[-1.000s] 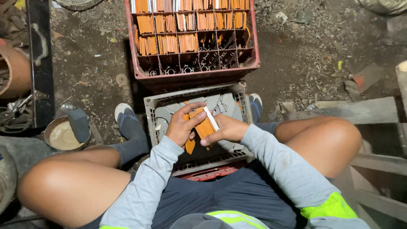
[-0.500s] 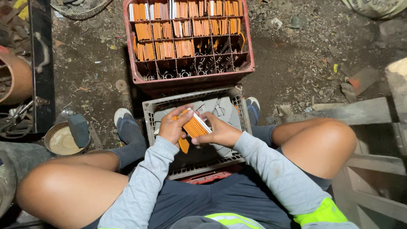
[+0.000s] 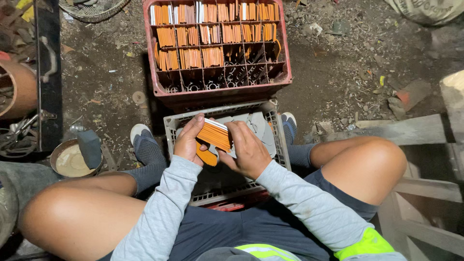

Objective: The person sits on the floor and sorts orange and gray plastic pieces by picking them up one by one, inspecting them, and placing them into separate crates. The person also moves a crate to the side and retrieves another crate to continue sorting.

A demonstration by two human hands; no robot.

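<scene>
My left hand (image 3: pixel 187 140) and my right hand (image 3: pixel 244 147) both grip a stack of thin orange plates (image 3: pixel 214 136), squared together over a grey plastic crate (image 3: pixel 271 130) between my knees. One more orange piece (image 3: pixel 207 157) hangs below the stack by my left palm. Grey flat parts (image 3: pixel 258 123) lie inside the grey crate. Just beyond it stands a red divided crate (image 3: pixel 159 89) whose back and middle cells hold bundles of orange plates (image 3: pixel 212 33); its front cells look dark and unfilled.
I sit on dirt ground with my shoes (image 3: pixel 143 140) beside the grey crate. A round tin with a dark block (image 3: pixel 72 157) lies at left, near a black metal frame (image 3: pixel 48 72). Wooden planks (image 3: pixel 411 130) are at right.
Both hands have drawn the orange stack a little lower and closer to me, turning it flatter and pressing the plates together. The view has shifted slightly.
</scene>
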